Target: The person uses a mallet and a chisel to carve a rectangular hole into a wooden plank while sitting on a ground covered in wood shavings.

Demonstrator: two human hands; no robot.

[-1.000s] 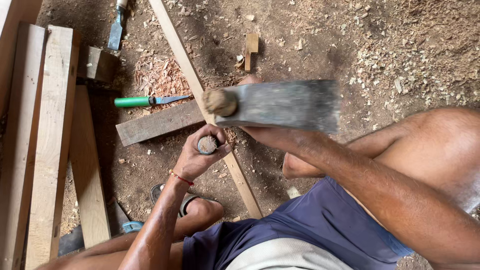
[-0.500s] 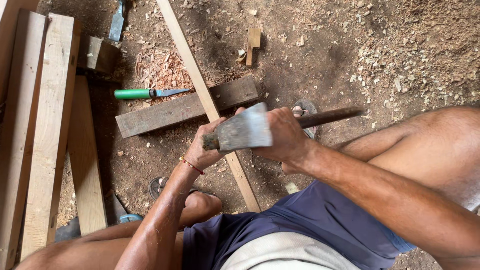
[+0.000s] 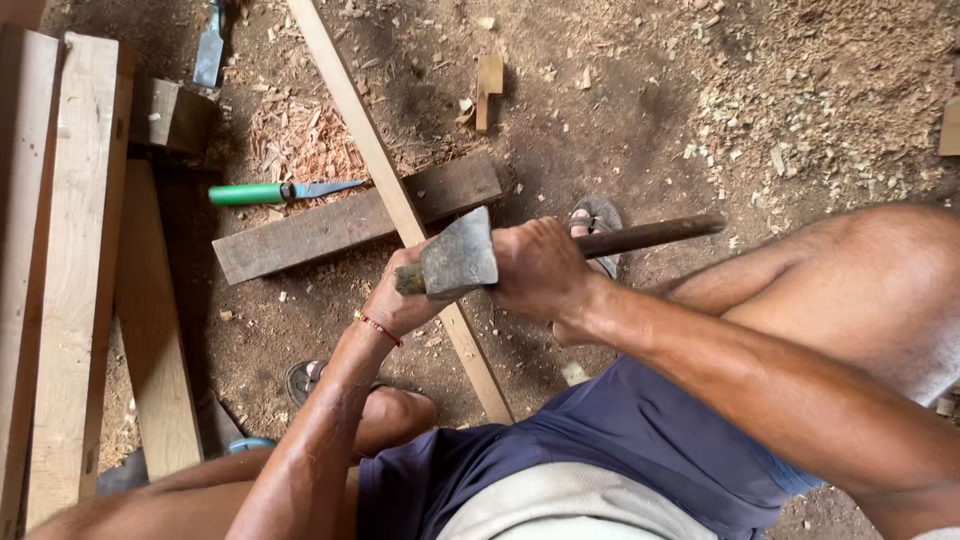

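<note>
From my head camera, my right hand is closed tight around the dark handle of the hatchet, gripped just behind the head. The head sits low, right above the long slanted wooden strip. My left hand is curled shut beside the strip, under the hatchet head; what it pinches I cannot tell. I judge this a chopping stroke at its bottom; next calls for lifting clear while the left hand steadies. Left of the strip lie a green-handled chisel and a dark plank. No containers show.
</note>
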